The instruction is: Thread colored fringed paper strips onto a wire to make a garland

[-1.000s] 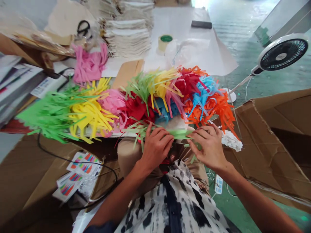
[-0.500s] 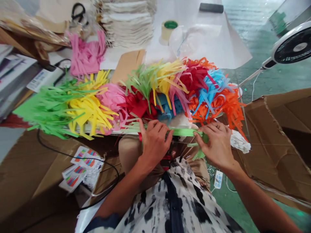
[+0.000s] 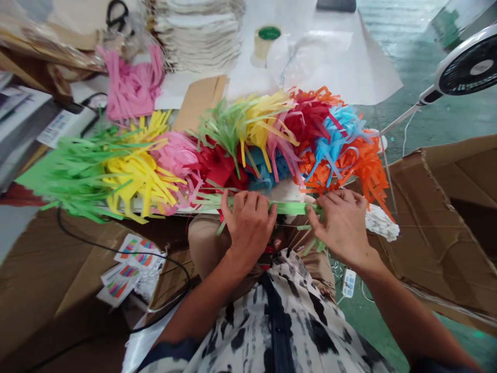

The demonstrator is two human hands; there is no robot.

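A light green fringed paper strip stretches between both hands at the table's front edge. My left hand is closed on its left part, with loose fringe sticking out to the left. My right hand pinches the right part, and a few green ends hang below it. Just beyond the hands lie fringed paper bundles: green, yellow, pink, red, blue and orange. The fingertips are partly hidden.
Behind are pink fringe, a brown envelope, a tape roll, black-handled scissors and a stack of white paper. A fan and cardboard box stand right. A black cable hangs left.
Both hands still hold the green strip, and its stretch between them looks slightly flatter. The right hand has shifted slightly left. The whole view has shifted a little.
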